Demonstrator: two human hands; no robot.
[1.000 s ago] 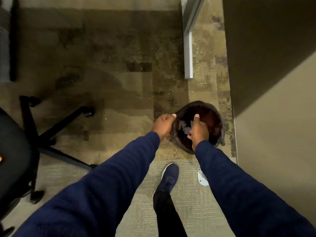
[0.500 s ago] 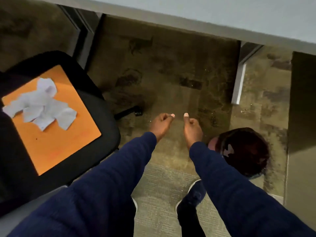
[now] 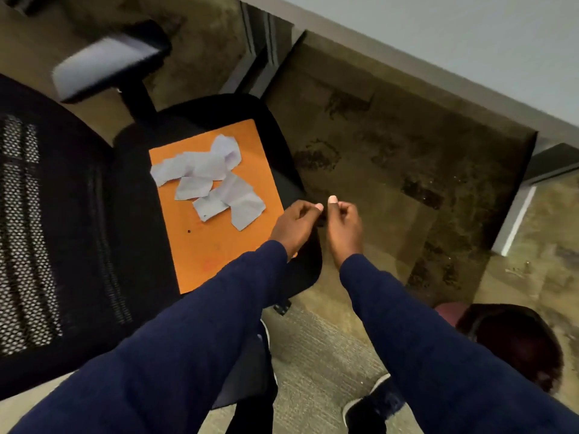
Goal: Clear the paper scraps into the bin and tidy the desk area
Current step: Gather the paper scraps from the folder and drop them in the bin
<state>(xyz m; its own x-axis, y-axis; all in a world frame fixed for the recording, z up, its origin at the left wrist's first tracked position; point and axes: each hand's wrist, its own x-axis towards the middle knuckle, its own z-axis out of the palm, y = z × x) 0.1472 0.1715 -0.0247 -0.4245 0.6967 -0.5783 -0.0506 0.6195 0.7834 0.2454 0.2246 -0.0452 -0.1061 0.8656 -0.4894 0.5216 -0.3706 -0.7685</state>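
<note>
Several white paper scraps (image 3: 213, 180) lie in a loose heap on an orange folder (image 3: 216, 233) that rests on the black chair seat (image 3: 275, 145). My left hand (image 3: 296, 225) hovers over the folder's right edge, fingers curled, holding nothing visible. My right hand (image 3: 344, 230) is just beside it over the carpet, fingers curled and thumb up, also holding nothing. The dark bin (image 3: 513, 343) with a dark liner stands on the floor at the lower right, behind my right forearm.
The office chair's mesh back (image 3: 47, 233) and armrest (image 3: 106, 67) fill the left side. A pale desk top (image 3: 454, 36) crosses the upper right, with a white desk leg (image 3: 517, 220) beneath it. My shoes (image 3: 372, 408) stand on patterned carpet.
My view has swung left from the bin to the chair. Both hands have left the bin and moved over to the folder's right edge. The bin now sits at the lower right.
</note>
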